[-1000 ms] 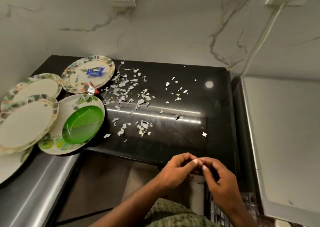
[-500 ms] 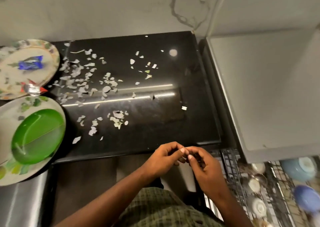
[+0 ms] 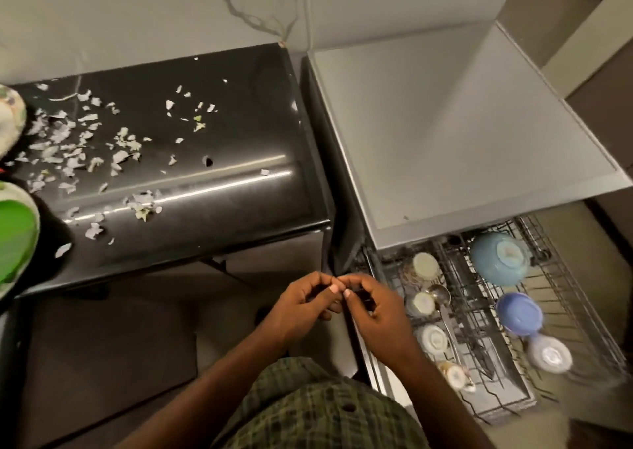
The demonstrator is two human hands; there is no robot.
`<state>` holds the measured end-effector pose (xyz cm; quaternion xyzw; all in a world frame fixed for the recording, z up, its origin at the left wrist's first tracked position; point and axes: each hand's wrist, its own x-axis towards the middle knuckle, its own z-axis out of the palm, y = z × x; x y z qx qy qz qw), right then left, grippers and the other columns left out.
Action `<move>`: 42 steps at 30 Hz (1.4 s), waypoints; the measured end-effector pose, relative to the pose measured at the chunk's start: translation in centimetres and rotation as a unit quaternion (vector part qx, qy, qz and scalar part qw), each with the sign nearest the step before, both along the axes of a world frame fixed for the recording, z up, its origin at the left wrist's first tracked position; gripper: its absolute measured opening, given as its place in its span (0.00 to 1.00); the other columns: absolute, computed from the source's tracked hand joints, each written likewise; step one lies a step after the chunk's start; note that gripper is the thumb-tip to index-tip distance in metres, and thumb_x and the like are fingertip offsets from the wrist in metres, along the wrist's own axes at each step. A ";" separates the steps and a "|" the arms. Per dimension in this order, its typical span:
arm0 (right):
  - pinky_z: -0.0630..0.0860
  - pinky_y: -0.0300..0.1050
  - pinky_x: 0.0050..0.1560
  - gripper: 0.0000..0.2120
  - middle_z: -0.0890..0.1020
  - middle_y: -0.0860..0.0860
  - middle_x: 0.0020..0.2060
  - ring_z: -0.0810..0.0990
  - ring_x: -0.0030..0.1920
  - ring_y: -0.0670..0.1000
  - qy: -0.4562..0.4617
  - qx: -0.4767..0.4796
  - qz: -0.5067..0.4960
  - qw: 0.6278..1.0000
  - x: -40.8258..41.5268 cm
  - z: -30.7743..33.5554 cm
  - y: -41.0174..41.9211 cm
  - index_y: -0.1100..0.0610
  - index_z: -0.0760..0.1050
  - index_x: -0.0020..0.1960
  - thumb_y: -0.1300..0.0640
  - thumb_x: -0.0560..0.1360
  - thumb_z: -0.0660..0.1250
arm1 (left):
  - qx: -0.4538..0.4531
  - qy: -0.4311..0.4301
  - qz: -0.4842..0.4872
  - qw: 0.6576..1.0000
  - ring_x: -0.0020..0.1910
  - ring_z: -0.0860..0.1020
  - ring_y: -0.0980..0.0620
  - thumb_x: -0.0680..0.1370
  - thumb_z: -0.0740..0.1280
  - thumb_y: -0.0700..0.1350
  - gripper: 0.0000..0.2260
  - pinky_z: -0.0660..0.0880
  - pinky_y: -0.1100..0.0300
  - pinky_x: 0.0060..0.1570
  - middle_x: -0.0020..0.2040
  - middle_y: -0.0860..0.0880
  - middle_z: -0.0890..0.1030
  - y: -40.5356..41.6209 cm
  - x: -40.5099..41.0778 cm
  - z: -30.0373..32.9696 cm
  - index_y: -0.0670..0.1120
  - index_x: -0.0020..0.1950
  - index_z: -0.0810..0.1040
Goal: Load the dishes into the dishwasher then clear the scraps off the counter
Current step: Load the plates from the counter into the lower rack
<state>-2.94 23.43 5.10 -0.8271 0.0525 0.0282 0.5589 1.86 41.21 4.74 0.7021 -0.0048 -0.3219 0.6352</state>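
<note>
hands: left hand (image 3: 305, 306) and right hand (image 3: 378, 311) curled, fingertips touching, anything held too small to tell | scraps (image 3: 92, 153) on counter (image 3: 239, 112), left | dishwasher rack (image 3: 486, 315) with bowls, right

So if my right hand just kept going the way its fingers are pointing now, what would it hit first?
Your right hand points left, fingertips already meeting the left hand, so it would meet that hand first. Nothing else shows between them, though depth is hard to judge.

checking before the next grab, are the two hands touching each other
Touching: the head view shows the left hand and right hand meeting at the fingertips, no gap visible.
</note>
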 end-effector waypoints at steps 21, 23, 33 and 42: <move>0.82 0.45 0.53 0.11 0.85 0.39 0.51 0.85 0.53 0.44 0.041 0.020 -0.125 0.991 -13.9 0.4 -6.6 0.45 0.81 0.61 0.58 0.83 0.68 | 0.038 0.018 -0.103 0.994 0.47 0.85 0.53 0.85 0.65 0.45 0.06 0.80 0.58 0.49 0.46 0.52 0.86 -9.0 -9.9 0.9 0.45 0.56 0.81; 0.82 0.44 0.52 0.12 0.86 0.39 0.50 0.85 0.52 0.44 0.052 0.011 -0.135 0.989 -15.3 0.3 -6.9 0.42 0.81 0.60 0.59 0.83 0.68 | 0.031 0.029 -0.115 0.992 0.47 0.85 0.53 0.85 0.66 0.45 0.06 0.80 0.56 0.50 0.46 0.52 0.86 -9.5 -11.0 -0.1 0.46 0.55 0.81; 0.84 0.54 0.56 0.11 0.87 0.45 0.51 0.87 0.52 0.47 0.086 0.052 -0.205 0.974 -21.3 0.8 -9.6 0.50 0.83 0.59 0.62 0.83 0.68 | 0.005 0.031 -0.165 0.986 0.44 0.85 0.54 0.85 0.66 0.43 0.09 0.81 0.60 0.44 0.47 0.49 0.85 -13.1 -16.7 -0.9 0.38 0.58 0.80; 0.84 0.58 0.55 0.12 0.87 0.44 0.53 0.86 0.53 0.48 0.072 0.049 -0.135 0.987 -27.2 -0.3 -16.5 0.48 0.83 0.61 0.61 0.83 0.68 | 0.032 0.039 -0.125 0.991 0.45 0.84 0.55 0.85 0.65 0.42 0.06 0.79 0.64 0.44 0.48 0.47 0.84 -19.1 -23.3 -1.3 0.40 0.56 0.79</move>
